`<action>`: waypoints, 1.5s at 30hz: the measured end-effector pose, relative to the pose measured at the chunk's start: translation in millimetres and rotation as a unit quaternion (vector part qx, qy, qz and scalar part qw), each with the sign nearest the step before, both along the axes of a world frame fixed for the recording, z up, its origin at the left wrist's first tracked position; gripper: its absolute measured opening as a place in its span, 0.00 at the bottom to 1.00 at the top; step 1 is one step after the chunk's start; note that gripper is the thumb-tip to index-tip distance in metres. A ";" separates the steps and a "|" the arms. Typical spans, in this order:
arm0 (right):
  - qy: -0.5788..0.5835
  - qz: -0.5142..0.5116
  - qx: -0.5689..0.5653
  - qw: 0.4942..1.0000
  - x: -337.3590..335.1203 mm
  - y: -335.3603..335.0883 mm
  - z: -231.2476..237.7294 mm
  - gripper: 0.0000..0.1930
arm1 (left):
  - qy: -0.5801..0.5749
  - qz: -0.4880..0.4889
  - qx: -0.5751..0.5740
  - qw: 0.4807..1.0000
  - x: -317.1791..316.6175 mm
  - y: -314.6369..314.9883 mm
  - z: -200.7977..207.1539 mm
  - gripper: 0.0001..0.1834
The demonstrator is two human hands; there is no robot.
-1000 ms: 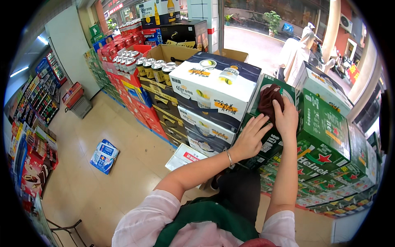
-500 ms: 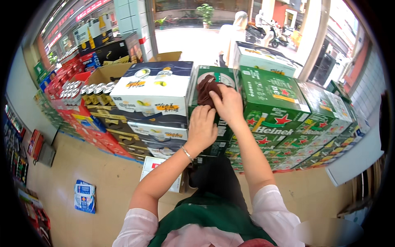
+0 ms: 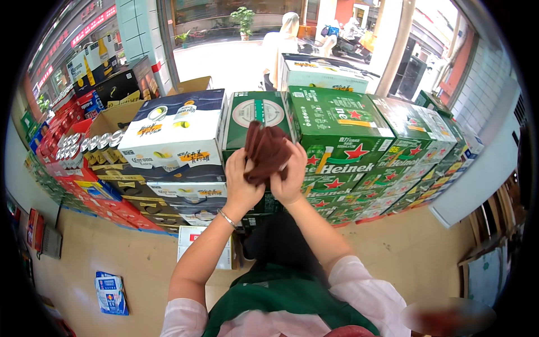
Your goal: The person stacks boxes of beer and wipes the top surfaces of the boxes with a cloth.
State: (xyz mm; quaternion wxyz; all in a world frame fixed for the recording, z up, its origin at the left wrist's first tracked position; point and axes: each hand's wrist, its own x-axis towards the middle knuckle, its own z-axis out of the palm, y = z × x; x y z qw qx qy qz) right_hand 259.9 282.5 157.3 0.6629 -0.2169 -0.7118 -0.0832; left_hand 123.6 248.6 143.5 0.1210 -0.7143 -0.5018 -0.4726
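Both hands bunch a dark red cloth (image 3: pixel 266 150): left hand (image 3: pixel 241 182) and right hand (image 3: pixel 289 178) have fingers curled, pinching its folds. Just beyond the fingertips sits a green carton (image 3: pixel 255 115); regripping the cloth flat seems the likely need before wiping

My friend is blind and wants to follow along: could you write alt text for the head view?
Both hands, left hand and right hand, hold a crumpled dark red cloth up in front of stacked green drink cartons and a white and navy carton in a shop. A person stands outside in daylight.
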 end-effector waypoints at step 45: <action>-0.283 -0.275 0.059 0.917 -17.4 47.4 30.2 0.11 | -0.554 -0.008 0.057 0.831 -144.4 -87.0 -48.5 0.33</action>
